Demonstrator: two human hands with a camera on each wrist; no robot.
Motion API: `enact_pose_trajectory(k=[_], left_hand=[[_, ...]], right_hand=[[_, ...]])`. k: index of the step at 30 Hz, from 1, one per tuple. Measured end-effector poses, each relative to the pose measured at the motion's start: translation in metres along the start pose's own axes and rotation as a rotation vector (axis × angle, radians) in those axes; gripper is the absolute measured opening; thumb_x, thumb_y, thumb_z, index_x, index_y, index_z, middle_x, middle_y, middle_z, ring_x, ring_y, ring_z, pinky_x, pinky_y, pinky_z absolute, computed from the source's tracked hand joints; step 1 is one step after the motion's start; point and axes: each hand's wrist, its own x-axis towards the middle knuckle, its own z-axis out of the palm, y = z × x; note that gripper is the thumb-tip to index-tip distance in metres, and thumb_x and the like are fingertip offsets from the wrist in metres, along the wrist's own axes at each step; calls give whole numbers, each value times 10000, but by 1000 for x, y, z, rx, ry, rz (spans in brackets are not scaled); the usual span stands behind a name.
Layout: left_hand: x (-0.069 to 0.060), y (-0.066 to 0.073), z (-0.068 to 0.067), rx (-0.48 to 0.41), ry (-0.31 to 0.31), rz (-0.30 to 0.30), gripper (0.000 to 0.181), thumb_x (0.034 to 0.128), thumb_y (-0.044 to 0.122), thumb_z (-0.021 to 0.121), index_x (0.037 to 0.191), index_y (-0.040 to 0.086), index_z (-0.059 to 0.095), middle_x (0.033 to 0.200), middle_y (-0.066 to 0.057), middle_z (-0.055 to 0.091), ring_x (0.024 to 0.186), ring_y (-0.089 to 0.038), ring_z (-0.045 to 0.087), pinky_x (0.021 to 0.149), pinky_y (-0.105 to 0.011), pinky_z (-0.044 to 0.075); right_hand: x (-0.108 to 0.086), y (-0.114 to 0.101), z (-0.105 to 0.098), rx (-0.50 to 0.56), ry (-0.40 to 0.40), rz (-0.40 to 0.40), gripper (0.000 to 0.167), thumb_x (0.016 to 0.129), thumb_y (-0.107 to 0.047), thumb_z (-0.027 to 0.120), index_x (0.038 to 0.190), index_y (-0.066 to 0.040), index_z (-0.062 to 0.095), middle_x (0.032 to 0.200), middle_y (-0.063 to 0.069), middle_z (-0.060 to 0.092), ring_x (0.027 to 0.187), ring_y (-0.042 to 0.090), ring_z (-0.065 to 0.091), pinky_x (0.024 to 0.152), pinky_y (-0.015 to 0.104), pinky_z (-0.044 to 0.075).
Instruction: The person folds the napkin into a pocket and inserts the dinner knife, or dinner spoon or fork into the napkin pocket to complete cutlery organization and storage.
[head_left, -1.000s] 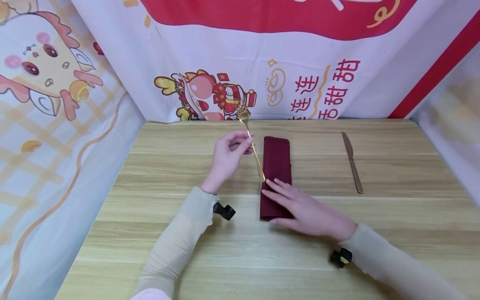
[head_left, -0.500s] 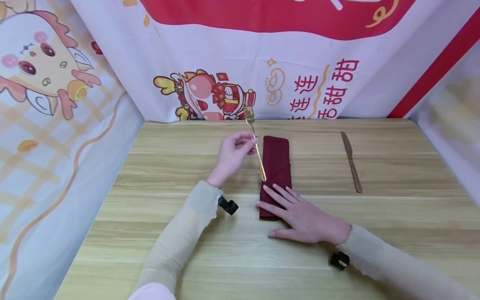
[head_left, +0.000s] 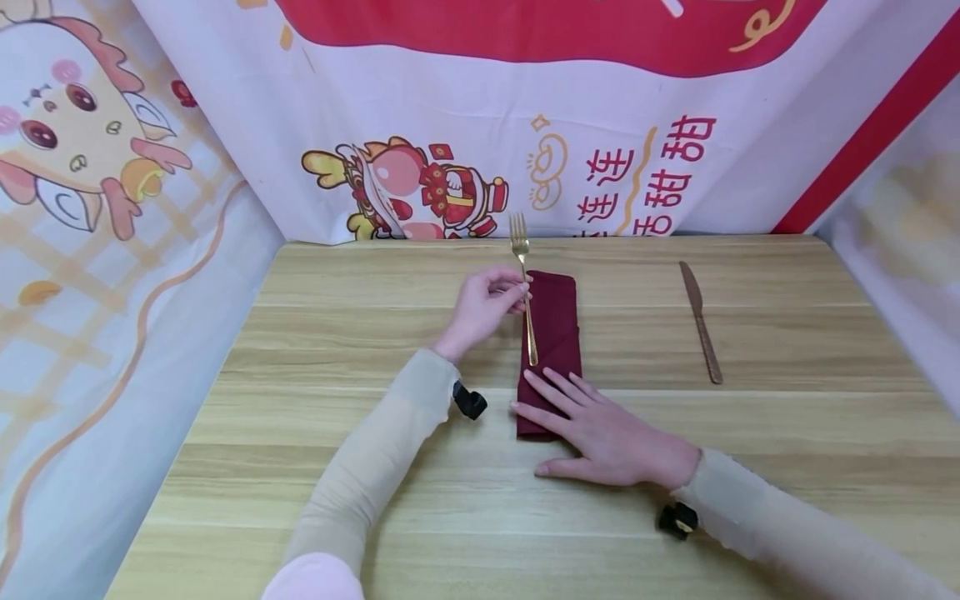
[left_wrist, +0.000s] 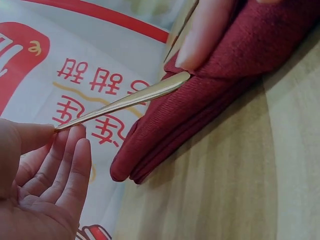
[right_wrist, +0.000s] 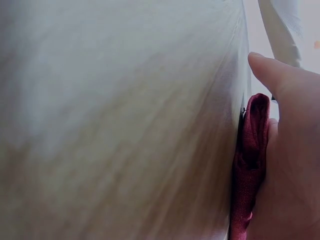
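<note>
A dark red folded cloth napkin [head_left: 553,321] lies lengthwise on the wooden table. My left hand [head_left: 486,307] pinches a gold fork [head_left: 528,312] between thumb and fingers, tines pointing away from me. In the head view the fork's handle overlaps the napkin's left side; the left wrist view shows the handle end [left_wrist: 170,85] right by the cloth, and whether it touches I cannot tell. Spread and straight, the fingers of my right hand [head_left: 607,433] rest on the near part of the napkin. The right wrist view shows the napkin's folded edge [right_wrist: 252,150] beside that hand.
A copper-coloured table knife [head_left: 701,321] lies on the wooden table [head_left: 420,517] to the right of the napkin. Printed cloth hangings [head_left: 420,100] stand behind the table and along its sides.
My left hand has carried the fork to the right, from beside the napkin to over its left side. My right hand slid slightly toward me and its fingers spread.
</note>
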Motion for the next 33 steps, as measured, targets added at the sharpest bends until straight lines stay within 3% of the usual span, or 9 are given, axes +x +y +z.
enact_pose_trajectory(k=[14, 27, 33], left_hand=[[-9, -11, 10, 10, -138, -157, 194, 1004, 27, 637, 1151, -91, 684, 932, -201, 728, 701, -209, 705, 701, -344, 608], [-16, -9, 12, 131, -217, -252, 202, 1004, 67, 652, 1144, -79, 660, 931, -167, 724, 715, -183, 693, 707, -341, 604], [-18, -10, 9, 209, -294, -261, 198, 1006, 118, 664, 1095, -58, 681, 892, -132, 725, 737, -194, 700, 712, -330, 598]], right_hand=[[0, 1, 1, -20, 9, -6, 797, 980, -673, 495, 1635, -314, 216, 1699, 82, -15, 1535, 341, -16, 1197, 577, 93], [0, 1, 0, -13, 8, -10, 795, 979, -669, 501, 1634, -313, 225, 1699, 81, -14, 1533, 349, -7, 1194, 580, 106], [0, 2, 0, -16, 8, -15, 793, 979, -672, 500, 1633, -314, 230, 1699, 80, -16, 1532, 352, -5, 1193, 582, 110]])
